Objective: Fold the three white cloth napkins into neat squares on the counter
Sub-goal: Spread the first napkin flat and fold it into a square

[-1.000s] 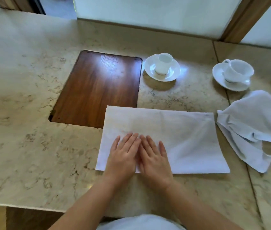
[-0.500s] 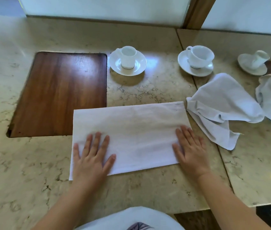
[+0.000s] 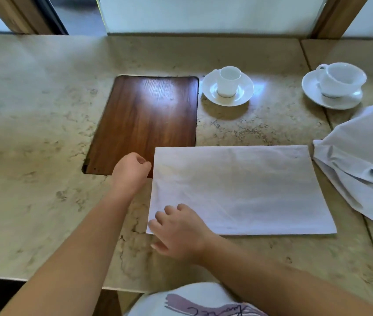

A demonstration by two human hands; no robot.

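While both your hands work the left edge of the flat, half-folded white cloth napkin (image 3: 240, 190) | left hand (image 3: 133, 172) fingers curled at its far corner, a pinch I can't confirm | right hand (image 3: 181, 231) fingers bent on its near corner | risk: uneven lift skews the fold.

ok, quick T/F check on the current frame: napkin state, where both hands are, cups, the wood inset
1. The flat napkin lies as a rectangle on the counter. True.
2. The left hand is at the napkin's far-left corner. True.
3. The right hand is on the crumpled napkin. False: it is at the flat napkin's near-left corner.
4. Both cups stand on saucers. True.
5. The flat napkin covers the whole wood inset. False: only a corner overlaps.
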